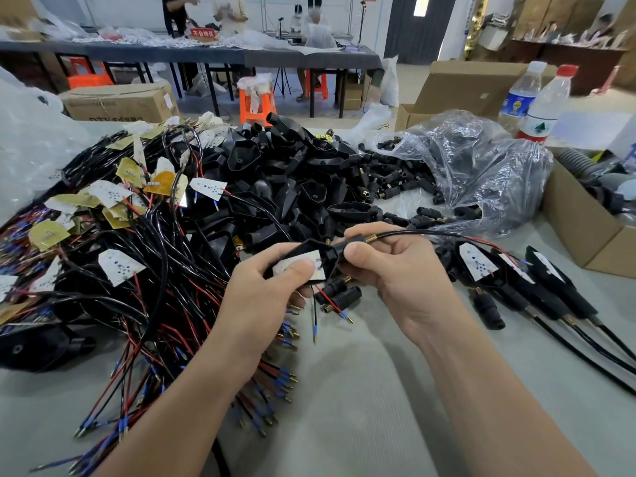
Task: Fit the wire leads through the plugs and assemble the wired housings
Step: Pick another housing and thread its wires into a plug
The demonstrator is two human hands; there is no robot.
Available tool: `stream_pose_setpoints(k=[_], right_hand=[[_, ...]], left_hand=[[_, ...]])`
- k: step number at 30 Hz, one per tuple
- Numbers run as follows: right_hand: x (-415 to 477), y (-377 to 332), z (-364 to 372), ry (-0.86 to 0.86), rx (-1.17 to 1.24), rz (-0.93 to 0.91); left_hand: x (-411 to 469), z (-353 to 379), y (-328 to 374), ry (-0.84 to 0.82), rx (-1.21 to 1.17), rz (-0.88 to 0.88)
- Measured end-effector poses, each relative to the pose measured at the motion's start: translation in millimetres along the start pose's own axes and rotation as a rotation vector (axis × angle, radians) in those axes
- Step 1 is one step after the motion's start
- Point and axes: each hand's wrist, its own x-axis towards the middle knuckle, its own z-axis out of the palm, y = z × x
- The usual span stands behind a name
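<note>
My left hand (268, 287) grips a black housing (311, 251) with a white LED board (301, 265) seated in it, thumb pressing on the board. My right hand (389, 266) pinches the black plug (351, 243) at the housing's neck; a brass threaded tip and a black cable (413, 233) run out to the right. Two loose black plugs (339, 292) lie just below my hands. Red and black leads (315, 315) with blue ferrules hang beneath the housing.
A tangle of wired LED boards (113, 242) fills the left. A heap of empty black housings (292, 173) lies behind, with a plastic bag of plugs (464, 166) to the right. Finished assemblies (509, 280) lie at right by a cardboard box (585, 228) and two bottles (547, 105).
</note>
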Motion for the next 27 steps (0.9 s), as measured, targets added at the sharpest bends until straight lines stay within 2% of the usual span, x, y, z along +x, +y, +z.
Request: stream_pose_setpoints(k=[5, 9, 12, 15, 19, 21, 23, 25, 27], right_hand=[[0, -2, -2, 0.038, -0.061, -0.055], [-1, 2, 5, -0.003, -0.075, -0.053], [1, 1, 5, -0.009, -0.058, -0.028], [0, 1, 4, -0.002, -0.069, -0.024], [0, 0, 6, 0.063, -0.254, -0.073], [0, -2, 7, 0.093, -0.285, -0.082], [-3, -3, 7, 0.18, -0.534, -0.152], [-5, -4, 8, 0.375, -0.967, -0.228], [-8, -9, 12, 0.566, -1.171, -0.371]], left_hand=[[4, -6, -5, -0.018, -0.024, -0.014], [5, -5, -10, 0.047, -0.056, -0.073], [5, -5, -8, 0.036, -0.042, -0.076], [4, -6, -7, -0.054, -0.041, -0.086], [6, -7, -7, -0.255, -0.079, -0.19], [8, -9, -7, -0.261, -0.124, -0.202], [8, -8, -7, -0.22, -0.163, -0.197], [8, -7, -8, -0.157, -0.195, -0.195], [8, -7, -8, -0.098, -0.222, -0.192]])
